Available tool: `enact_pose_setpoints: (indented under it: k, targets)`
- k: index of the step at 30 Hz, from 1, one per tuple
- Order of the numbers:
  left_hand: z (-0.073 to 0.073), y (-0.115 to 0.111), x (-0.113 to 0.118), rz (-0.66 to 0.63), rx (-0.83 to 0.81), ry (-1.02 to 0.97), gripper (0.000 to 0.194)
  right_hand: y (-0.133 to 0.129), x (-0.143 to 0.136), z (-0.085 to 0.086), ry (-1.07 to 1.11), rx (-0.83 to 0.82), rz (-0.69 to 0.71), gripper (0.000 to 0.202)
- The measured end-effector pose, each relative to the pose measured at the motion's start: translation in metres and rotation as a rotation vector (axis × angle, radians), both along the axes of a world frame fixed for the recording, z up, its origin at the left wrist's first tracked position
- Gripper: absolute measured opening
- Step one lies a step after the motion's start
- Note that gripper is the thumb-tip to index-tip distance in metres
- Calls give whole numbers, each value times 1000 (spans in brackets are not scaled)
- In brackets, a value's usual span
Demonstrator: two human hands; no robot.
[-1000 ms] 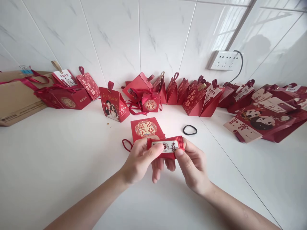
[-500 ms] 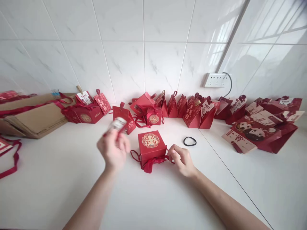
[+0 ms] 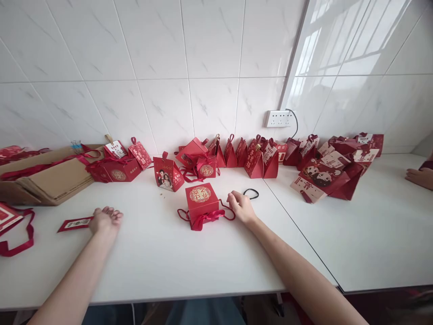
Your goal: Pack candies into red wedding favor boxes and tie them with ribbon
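Observation:
My left hand (image 3: pixel 105 221) is on the white table at the left, fingers curled, with one end of a narrow red card (image 3: pixel 76 224) at its thumb side. The card has a pale printed panel and lies almost flat. My right hand (image 3: pixel 241 207) rests with loosely curled fingers just right of a red gift box (image 3: pixel 202 198); nothing shows in it. Gold lettering in a round emblem covers the box's top. A red ribbon bow (image 3: pixel 208 217) is at its front, and a cord loop (image 3: pixel 227 210) sticks out toward my right hand.
A black elastic band (image 3: pixel 251 194) lies beyond my right hand. Several red gift boxes (image 3: pixel 168 174) line the tiled wall, with flattened brown cardboard (image 3: pixel 67 180) at left and a larger printed box (image 3: pixel 321 176) at right. Another person's hand (image 3: pixel 419 177) is at the far right.
My left hand has moved left and down to the table with the red card. My right hand has come slightly away from the box's cord. The view has shifted right, showing the table's front edge.

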State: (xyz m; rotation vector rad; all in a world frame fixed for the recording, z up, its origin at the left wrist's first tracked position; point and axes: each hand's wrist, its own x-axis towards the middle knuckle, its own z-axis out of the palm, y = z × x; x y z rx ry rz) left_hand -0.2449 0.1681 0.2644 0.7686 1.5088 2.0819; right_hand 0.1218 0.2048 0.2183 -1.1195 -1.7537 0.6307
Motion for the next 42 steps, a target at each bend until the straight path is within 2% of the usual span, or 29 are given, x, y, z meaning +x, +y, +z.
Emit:
enact_pose_setpoints:
  k: [3, 5, 9, 11, 12, 15, 17, 21, 25, 27, 30, 34, 38, 39, 40, 42]
  targets:
    - [-2, 1, 34, -4, -134, -72, 25, -5, -2, 3, -11, 19, 73, 34]
    - [-7, 0, 70, -61, -108, 11, 27, -10, -3, 6, -22, 35, 149, 30]
    - [-22, 4, 141, -400, 303, 910, 47, -16, -5, 8, -125, 45, 295, 28]
    - [-28, 13, 159, -511, 431, 1114, 41, -16, -5, 8, -189, 31, 306, 30]
    - [-31, 19, 163, -539, 464, 1113, 38, -15, -5, 7, -206, 26, 295, 29]
    - [-41, 33, 161, -565, 440, 888, 44, -11, -5, 6, -193, 22, 264, 24]
    - [-46, 37, 153, -615, 333, 798, 51, -10, -4, 6, -183, 23, 264, 23]
    - [-47, 34, 142, -817, 140, 815, 54, -10, -4, 5, -231, 27, 298, 24]
    - [-39, 25, 148, -857, 110, 723, 58, -16, -6, 6, -187, 25, 284, 25]
    - [-31, 19, 153, -854, 81, 609, 56, -20, -9, 9, -60, -11, 237, 27]
    - [-16, 10, 158, -907, -55, 338, 48, -29, -16, 20, 185, -152, 225, 33]
    - [-1, 2, 159, -1055, -179, 59, 41, -35, -22, 34, 381, -305, 238, 44]
    - [-4, 5, 164, -1271, -364, -29, 47, -32, -22, 37, 383, -351, 139, 50]
    - [-7, 6, 165, -1266, -390, -16, 50, -30, -20, 36, 369, -365, 124, 51]
    - [-10, 8, 166, -1207, -384, 14, 51, -28, -18, 35, 355, -380, 119, 52]
    - [-14, 10, 166, -938, -288, 133, 52, -26, -12, 35, 328, -413, 133, 53]
